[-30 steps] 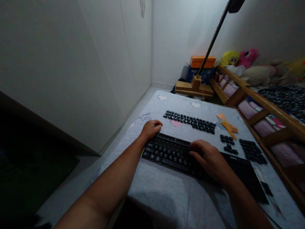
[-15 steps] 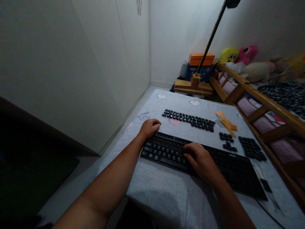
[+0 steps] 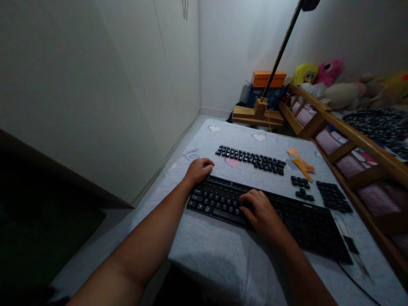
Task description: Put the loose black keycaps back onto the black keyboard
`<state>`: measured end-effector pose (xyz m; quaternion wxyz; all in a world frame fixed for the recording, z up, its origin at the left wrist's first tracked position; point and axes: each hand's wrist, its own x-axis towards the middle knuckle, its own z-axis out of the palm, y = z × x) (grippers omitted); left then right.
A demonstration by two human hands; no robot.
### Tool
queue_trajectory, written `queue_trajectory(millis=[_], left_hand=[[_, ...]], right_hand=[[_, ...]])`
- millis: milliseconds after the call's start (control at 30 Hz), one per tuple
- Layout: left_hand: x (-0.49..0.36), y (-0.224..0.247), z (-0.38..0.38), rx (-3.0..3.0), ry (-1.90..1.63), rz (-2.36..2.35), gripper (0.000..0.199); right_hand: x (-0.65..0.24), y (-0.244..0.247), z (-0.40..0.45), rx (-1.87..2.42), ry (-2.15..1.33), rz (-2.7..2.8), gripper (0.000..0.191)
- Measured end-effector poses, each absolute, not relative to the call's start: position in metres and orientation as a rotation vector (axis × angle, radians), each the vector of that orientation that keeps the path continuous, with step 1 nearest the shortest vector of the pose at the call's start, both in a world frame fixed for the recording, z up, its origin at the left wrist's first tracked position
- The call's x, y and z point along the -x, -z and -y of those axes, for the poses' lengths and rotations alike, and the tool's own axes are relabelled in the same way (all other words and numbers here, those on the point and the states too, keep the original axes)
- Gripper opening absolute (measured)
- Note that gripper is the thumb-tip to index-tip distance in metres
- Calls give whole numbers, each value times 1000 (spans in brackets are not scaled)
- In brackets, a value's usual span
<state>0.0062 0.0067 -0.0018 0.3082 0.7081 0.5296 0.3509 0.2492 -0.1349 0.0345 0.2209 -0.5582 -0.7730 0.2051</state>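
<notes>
A black keyboard [image 3: 229, 216] lies across the bed-like surface, with keycaps on its lower left rows and bare key sockets over the rest. My left hand [image 3: 200, 170] is curled at its far left corner, fingers bent beside the back edge. Over the middle of the lettered rows is my right hand [image 3: 259, 210], thumb and fingertips drawn close together at the keys. Anything between those fingertips is hidden. Beyond the keyboard, loose black keycaps [image 3: 250, 158] lie in staggered rows. Smaller keycap groups [image 3: 299, 182] and a block of keycaps [image 3: 333, 196] sit to the right.
A yellow-handled brush [image 3: 302, 168] rests on an orange cloth [image 3: 307, 165]. A slim tool with a dark band [image 3: 351, 245] and a cable [image 3: 357, 282] lie by the keyboard's right end. A wooden bed rail [image 3: 347, 136] borders the right; a pale cupboard [image 3: 134, 93] stands left.
My right hand has shifted slightly left along the keys. My left hand stays at the keyboard's far left corner. The whole view has moved a little.
</notes>
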Motion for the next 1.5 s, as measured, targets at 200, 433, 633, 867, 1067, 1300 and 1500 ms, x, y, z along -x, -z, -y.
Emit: queue_trajectory(millis=[200,433,633,867,1067,1300,1500], left_hand=[[-6,2,-7,-1870,-919,-1396,24],[-6,3,-7,-1866,-920,-1402,24],[-7,2,-7,-1856,-914,-1407,24],[-7,1,-7,-1860,-913,-1404,25],[-6,3,-8,-1866,-911,-1405,26],[-6,3,-8,-1851,-915,-1409,26],[-6,2,-8,-1855,-906,-1415,26]], right_hand=[[-248,-34,135,1567,-565,2162,12],[-249,-37,136,1540,-561,2185,12],[-250,-35,134,1554,-566,2177,19],[-249,-33,134,1542,-552,2159,14],[-248,-34,136,1509,-571,2143,13],[-247,-32,136,1516,-548,2110,14],[-247,-32,135,1514,-563,2098,14]])
